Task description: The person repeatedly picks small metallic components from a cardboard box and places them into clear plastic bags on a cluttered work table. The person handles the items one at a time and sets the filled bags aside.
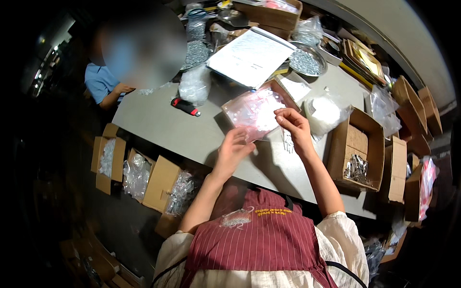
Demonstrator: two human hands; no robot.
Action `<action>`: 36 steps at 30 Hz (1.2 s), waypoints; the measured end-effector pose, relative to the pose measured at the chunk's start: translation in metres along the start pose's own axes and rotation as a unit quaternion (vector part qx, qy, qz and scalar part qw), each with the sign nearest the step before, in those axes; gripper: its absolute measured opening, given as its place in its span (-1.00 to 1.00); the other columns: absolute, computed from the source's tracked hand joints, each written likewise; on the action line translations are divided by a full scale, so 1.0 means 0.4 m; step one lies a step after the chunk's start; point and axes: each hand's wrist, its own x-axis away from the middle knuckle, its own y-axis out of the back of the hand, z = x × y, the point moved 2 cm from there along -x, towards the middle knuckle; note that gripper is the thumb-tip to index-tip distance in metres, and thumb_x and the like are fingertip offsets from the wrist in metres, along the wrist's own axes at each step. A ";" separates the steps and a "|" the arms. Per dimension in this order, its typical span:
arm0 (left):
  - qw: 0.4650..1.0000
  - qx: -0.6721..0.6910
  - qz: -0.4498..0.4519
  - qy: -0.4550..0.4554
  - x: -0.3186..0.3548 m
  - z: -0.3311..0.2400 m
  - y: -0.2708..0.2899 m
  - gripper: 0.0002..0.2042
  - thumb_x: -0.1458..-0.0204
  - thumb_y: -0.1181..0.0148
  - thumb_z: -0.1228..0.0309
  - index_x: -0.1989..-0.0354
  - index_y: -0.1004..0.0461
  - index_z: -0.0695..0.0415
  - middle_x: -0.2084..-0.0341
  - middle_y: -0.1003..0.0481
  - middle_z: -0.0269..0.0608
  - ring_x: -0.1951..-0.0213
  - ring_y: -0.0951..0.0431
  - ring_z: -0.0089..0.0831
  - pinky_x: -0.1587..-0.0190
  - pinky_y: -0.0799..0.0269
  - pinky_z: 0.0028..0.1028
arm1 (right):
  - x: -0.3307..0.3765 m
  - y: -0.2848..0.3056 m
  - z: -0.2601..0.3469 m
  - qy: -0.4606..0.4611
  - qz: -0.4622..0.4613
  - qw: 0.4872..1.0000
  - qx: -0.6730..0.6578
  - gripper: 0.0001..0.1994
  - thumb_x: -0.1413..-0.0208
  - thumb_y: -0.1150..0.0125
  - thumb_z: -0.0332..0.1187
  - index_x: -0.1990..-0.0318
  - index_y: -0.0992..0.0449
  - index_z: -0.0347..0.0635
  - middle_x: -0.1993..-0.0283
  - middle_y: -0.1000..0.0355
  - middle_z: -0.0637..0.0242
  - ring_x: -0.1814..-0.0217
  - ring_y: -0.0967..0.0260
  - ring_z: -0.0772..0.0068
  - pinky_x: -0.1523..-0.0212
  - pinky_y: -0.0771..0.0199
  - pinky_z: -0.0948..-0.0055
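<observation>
My left hand (234,146) and my right hand (293,126) are raised over the grey table (158,122), both pinching the edges of a small clear plastic bag (266,126) between them. Just behind the bag lies a shallow cardboard tray holding a stack of pinkish clear bags (253,109). A small filled clear bag (236,218) rests on my red striped apron in my lap. Tiny metal parts (288,142) lie on the table under my right hand.
An open cardboard box with metal clips (356,165) sits at my right. A white paper pad (249,55), a metal bowl of screws (305,61), a red-handled tool (186,106) and bags of parts lie further back. Another person's arm (113,91) rests at the far left. Boxes (137,175) stand on the floor.
</observation>
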 end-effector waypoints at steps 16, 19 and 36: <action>0.990 -0.036 0.113 0.073 0.051 0.125 -0.110 -0.85 -0.09 -0.35 0.52 0.23 -0.49 0.22 0.36 -0.59 -0.24 0.34 -0.57 -0.57 0.28 -0.51 -0.49 | 0.262 0.082 -0.104 -0.140 -0.021 0.988 -0.060 -0.60 -0.14 -0.24 -0.63 -0.14 -0.41 -0.28 0.08 -0.45 0.29 0.23 -0.46 0.52 0.23 -0.58 0.45; 0.971 -0.174 0.131 0.094 0.076 0.110 -0.118 -0.81 -0.07 -0.36 0.51 0.18 -0.49 0.23 0.33 -0.62 -0.14 0.31 -0.63 -0.39 0.23 -0.55 -0.41 | 0.274 0.075 -0.127 -0.125 -0.031 0.992 0.009 -0.69 -0.15 -0.23 -0.63 -0.04 -0.42 -0.28 0.24 -0.48 0.35 0.28 -0.45 0.51 0.24 -0.54 0.46; 0.932 -0.333 0.137 0.039 0.100 0.117 -0.120 -0.77 -0.24 -0.05 0.42 0.08 -0.62 0.17 0.34 -0.65 0.01 0.24 -0.66 0.01 0.15 -0.53 -0.16 | 0.180 0.207 -0.227 -0.061 -0.022 0.744 0.665 -0.77 -0.15 -0.28 -0.27 0.28 -0.54 -0.29 0.33 -0.54 -0.03 0.25 -0.55 -0.15 0.23 -0.56 0.00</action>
